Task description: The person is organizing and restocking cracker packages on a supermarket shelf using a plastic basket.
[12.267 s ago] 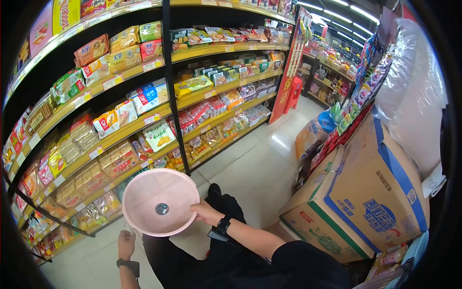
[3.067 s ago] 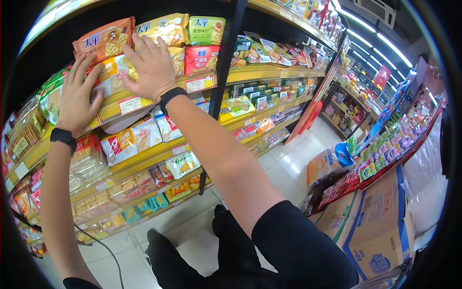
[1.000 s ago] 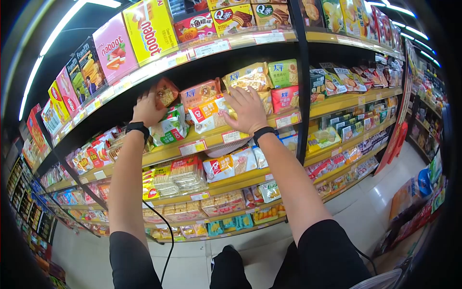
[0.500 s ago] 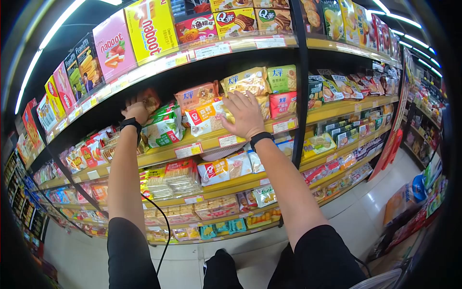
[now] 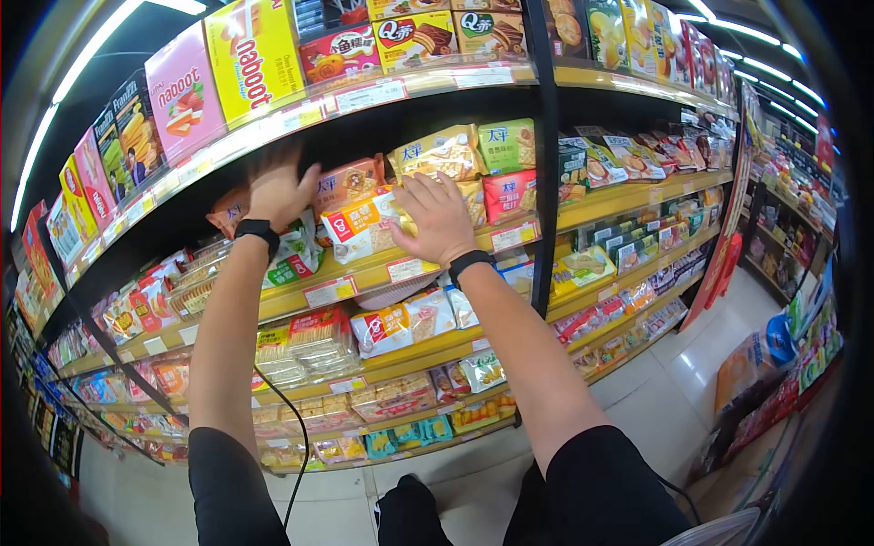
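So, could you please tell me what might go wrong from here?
The left hand, near the green packet by the shelf edge, might knock it off. The right hand, spread against the stacked yellow packets, could shift the stack. The black cable beside the left arm might snag.

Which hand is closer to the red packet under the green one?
Right. The right hand is over yellow packets, just left of the red packet; the left hand is much farther left.
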{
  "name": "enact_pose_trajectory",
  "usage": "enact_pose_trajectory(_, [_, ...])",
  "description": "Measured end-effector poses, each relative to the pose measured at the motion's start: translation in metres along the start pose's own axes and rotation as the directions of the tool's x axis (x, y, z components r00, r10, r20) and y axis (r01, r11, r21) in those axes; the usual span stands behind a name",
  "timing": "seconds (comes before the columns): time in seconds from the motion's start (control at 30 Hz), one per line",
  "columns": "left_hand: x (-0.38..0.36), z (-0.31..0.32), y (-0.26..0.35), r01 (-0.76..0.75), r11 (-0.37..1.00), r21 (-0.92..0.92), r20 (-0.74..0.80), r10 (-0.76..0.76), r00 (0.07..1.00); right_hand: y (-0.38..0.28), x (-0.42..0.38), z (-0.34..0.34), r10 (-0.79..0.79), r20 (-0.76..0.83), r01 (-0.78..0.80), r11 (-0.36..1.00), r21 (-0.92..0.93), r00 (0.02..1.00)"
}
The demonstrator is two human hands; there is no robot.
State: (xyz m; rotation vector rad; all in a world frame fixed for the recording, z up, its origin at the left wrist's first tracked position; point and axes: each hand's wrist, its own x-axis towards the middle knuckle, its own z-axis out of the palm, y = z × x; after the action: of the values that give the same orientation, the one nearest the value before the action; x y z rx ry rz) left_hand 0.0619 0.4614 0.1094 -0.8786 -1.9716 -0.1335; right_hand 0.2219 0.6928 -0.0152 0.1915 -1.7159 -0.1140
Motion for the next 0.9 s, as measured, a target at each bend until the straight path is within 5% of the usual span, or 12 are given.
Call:
enact_pose_trajectory(0.07, [0.008,-0.003,0.022,-0.141,0.946,-0.291,0.107,0.179,0.978,-0.001,0.0,-0.002,-0.001,-0.001,0.001,1.0,0.015,1.0])
enact_pose_trajectory(0.13, [0.011,-0.017,0.046,0.031,0.921,-0.389,0.451,0.161,0.878,-0.002,0.0,0.001,0.004,0.001,-0.004,1.0,0.012,1.0])
enact_pose_trajectory(0.23, [0.014,0.031,0.018,-0.176,0.912,-0.371,0.206,0.265,0.942,0.003,-0.003,0.002,0.016,0.025,-0.015,0.999,-0.034,1.0])
enact_pose_trajectory(0.27, [0.014,0.017,0.022,-0.117,0.95,-0.29,0.25,0.193,0.949,0.004,-0.003,0.002,-0.001,0.013,0.001,1.0,-0.02,1.0])
enact_pose_trajectory(0.33, [0.009,0.024,0.007,-0.116,0.966,-0.232,-0.051,0.107,0.993,0.003,-0.003,0.005,-0.018,-0.02,0.018,1.0,0.019,1.0])
enact_pose_trajectory(0.37, [0.007,0.013,0.004,-0.002,0.985,-0.173,-0.096,-0.015,0.995,0.003,-0.003,0.005,-0.019,-0.04,0.02,0.999,0.039,0.999])
enact_pose_trajectory(0.43, [0.005,0.018,-0.032,-0.004,0.997,-0.079,-0.205,-0.013,0.979,0.002,-0.003,0.004,-0.009,-0.037,0.01,0.999,0.034,0.999])
enact_pose_trajectory(0.53, [-0.017,0.048,-0.094,0.08,0.989,0.124,-0.073,-0.072,0.995,0.003,-0.004,0.004,0.0,-0.045,0.003,0.999,0.052,0.999])
enact_pose_trajectory(0.6, [-0.03,0.065,-0.115,0.124,0.989,0.081,0.103,-0.132,0.986,0.003,-0.004,0.005,0.002,-0.053,0.002,0.998,0.067,0.999])
enact_pose_trajectory(0.87, [-0.009,0.097,-0.146,0.033,0.999,-0.011,0.064,-0.032,0.997,0.002,-0.004,0.007,-0.012,-0.082,0.018,0.997,0.069,0.997])
enact_pose_trajectory(0.9, [0.014,0.125,-0.184,-0.083,0.992,0.094,0.291,0.052,0.955,0.002,-0.003,0.006,-0.014,-0.071,0.019,0.998,0.066,0.997])
